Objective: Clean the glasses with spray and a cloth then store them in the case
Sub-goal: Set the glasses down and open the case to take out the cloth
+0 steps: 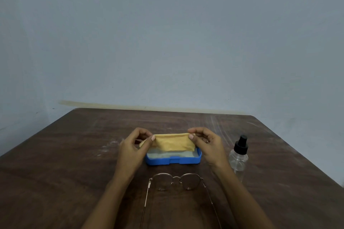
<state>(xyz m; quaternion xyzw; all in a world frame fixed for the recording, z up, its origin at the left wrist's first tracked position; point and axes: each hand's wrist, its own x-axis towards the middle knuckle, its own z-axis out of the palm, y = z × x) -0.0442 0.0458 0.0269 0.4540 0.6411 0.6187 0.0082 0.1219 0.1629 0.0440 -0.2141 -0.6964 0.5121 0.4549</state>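
A yellow cloth (pixel 173 142) is stretched out just above the open blue case (pixel 174 160). My left hand (pixel 133 148) pinches the cloth's left end and my right hand (pixel 208 145) pinches its right end. The cloth hides the far part of the case; the pale lining shows below it. Thin metal-framed glasses (pixel 176 181) lie on the brown table (pixel 74 163) in front of the case, arms unfolded and pointing toward me. A clear spray bottle (pixel 239 156) with a black nozzle stands to the right of my right hand.
The table's far edge meets a plain blue-grey wall. Bare wood stretches to the left of my left hand and to the right beyond the bottle, with pale smudges on the surface.
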